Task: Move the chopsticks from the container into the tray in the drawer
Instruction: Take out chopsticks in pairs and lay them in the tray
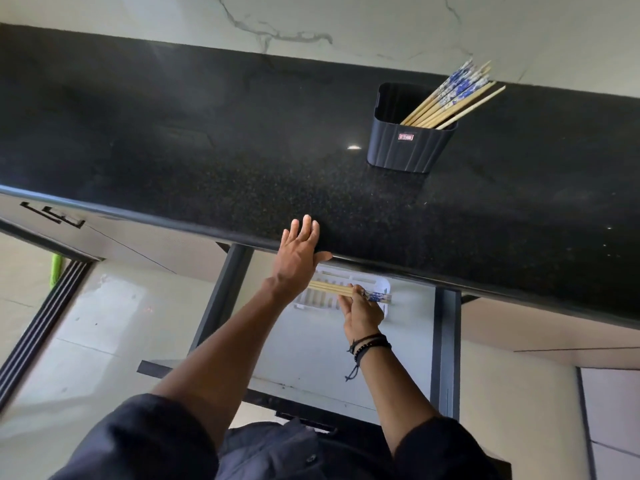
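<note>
A dark ribbed container point(407, 143) stands on the black countertop at the right, with several wooden chopsticks point(453, 97) with blue-and-white ends leaning out of it. Below the counter edge an open drawer point(311, 348) holds a white slotted tray point(379, 284), partly hidden under the counter lip. My right hand point(362, 313) is shut on a few chopsticks point(332, 289) and holds them flat just over the tray. My left hand point(299, 252) rests flat on the counter's front edge, fingers spread, holding nothing.
The black countertop point(207, 133) runs across the view with a white marbled wall behind it. Dark drawer rails point(446, 348) frame the drawer at left and right. A pale floor and a green object point(55, 268) lie at the lower left.
</note>
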